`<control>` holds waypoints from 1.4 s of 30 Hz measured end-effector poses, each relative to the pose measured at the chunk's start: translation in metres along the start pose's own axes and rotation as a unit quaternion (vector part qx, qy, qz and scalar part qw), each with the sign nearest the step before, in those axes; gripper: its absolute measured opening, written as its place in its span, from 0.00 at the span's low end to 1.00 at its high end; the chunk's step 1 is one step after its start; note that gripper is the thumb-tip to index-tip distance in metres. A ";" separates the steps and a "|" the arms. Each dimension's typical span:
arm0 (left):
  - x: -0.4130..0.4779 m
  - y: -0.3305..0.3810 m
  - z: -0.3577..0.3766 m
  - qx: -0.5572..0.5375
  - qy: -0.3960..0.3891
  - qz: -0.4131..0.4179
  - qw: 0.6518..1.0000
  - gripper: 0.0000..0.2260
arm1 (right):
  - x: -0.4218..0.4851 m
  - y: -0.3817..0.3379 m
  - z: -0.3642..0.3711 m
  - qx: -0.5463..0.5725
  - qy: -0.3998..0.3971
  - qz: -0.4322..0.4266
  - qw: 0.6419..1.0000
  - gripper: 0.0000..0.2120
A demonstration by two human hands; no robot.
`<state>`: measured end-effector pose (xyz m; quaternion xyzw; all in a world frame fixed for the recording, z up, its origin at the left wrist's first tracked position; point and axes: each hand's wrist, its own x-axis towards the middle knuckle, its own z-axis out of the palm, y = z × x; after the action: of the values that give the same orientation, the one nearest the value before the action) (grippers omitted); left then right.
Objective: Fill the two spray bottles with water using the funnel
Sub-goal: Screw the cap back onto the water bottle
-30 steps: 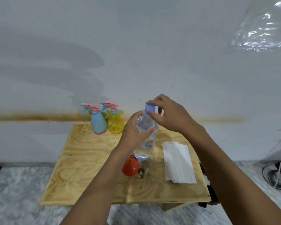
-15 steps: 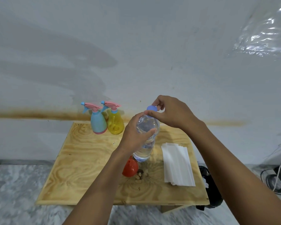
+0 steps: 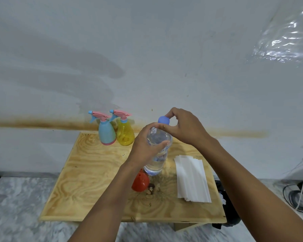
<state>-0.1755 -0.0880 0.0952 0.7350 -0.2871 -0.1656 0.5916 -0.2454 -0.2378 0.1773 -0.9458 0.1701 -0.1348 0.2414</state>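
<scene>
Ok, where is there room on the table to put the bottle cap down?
The biggest bare patch of the table is on the left, in front of the blue spray bottle and yellow spray bottle and left of the funnel. The front edge, nearer than the paper stack, is bare too. The middle is crowded: funnel, water bottle and paper sit close.

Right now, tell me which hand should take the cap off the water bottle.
Right: the right hand pinches the blue cap, while the left hand grips the water bottle, steadying it.
</scene>
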 end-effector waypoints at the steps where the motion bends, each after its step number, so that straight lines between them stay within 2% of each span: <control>1: 0.000 0.000 0.000 -0.002 0.001 0.000 1.000 0.26 | 0.001 0.002 -0.001 0.009 -0.019 -0.007 1.000 0.18; 3: 0.001 0.000 0.000 0.000 0.002 -0.005 1.000 0.28 | 0.002 0.006 -0.007 0.064 -0.075 -0.033 0.995 0.19; 5: 0.003 0.000 0.000 -0.002 0.001 -0.013 1.000 0.30 | 0.003 0.010 -0.009 0.096 -0.098 -0.055 0.989 0.18; 9: 0.002 0.000 0.001 0.002 0.007 -0.012 1.000 0.28 | 0.001 0.005 0.005 0.044 -0.024 -0.020 0.999 0.17; 12: 0.000 0.001 0.000 -0.003 0.003 -0.011 1.000 0.29 | -0.001 0.004 0.015 0.073 0.010 -0.004 0.997 0.20; 15: 0.001 -0.001 0.000 -0.001 0.003 -0.013 1.000 0.29 | 0.001 0.015 0.008 0.142 -0.071 -0.050 0.986 0.21; 17: 0.002 -0.002 0.000 0.001 0.006 -0.018 1.000 0.31 | 0.002 0.019 0.004 0.151 -0.097 -0.068 0.981 0.22; 23: 0.002 -0.004 0.002 -0.003 0.015 -0.018 1.000 0.31 | -0.005 0.021 0.029 0.175 -0.007 -0.071 0.982 0.17; 29: 0.001 -0.001 0.003 0.004 0.017 -0.018 1.000 0.32 | -0.012 0.016 0.036 0.199 0.038 -0.043 0.978 0.14; 32: 0.000 0.000 0.003 0.014 0.003 -0.013 1.000 0.33 | -0.019 0.016 0.038 0.237 0.030 -0.019 0.971 0.17; 36: -0.002 0.004 -0.007 0.039 -0.016 -0.009 0.999 0.35 | -0.039 0.027 0.055 0.298 0.025 0.035 0.953 0.30; 39: -0.010 -0.011 -0.026 0.047 -0.051 -0.045 0.997 0.40 | -0.056 0.037 0.074 0.334 0.028 0.076 0.939 0.32; 42: -0.025 -0.047 -0.039 0.068 -0.058 -0.103 0.991 0.39 | -0.068 0.042 0.091 0.342 0.004 0.070 0.937 0.33</control>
<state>-0.1617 -0.0355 0.0570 0.7885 -0.2545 -0.2473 0.5023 -0.2872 -0.2091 0.0675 -0.7915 0.1803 -0.1713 0.5583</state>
